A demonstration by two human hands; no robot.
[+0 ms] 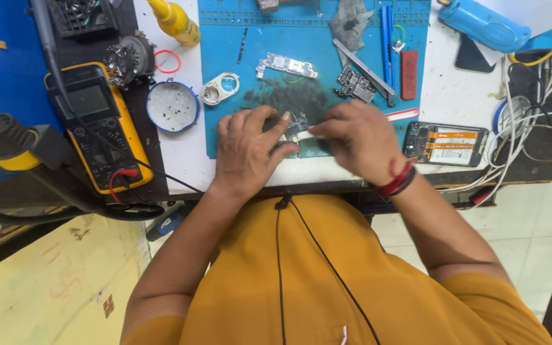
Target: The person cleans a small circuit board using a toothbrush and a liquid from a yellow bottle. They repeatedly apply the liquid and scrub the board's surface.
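My left hand (247, 148) presses a small dark circuit board (296, 121) down on the blue work mat (225, 134), fingers curled over it. My right hand (359, 139) grips a thin white tool (305, 135) whose tip meets the board between the two hands. Red and black thread bands circle my right wrist. Most of the board is hidden under my fingers.
Two more circuit boards (287, 66) (356, 84), tweezers (362, 67) and a red block (409, 74) lie on the mat. An opened phone (447, 144) lies right; a yellow multimeter (97, 128), round blue tin (172, 107), white ring part (220, 89) and yellow bottle (175, 21) left. Cables (519, 140) tangle far right.
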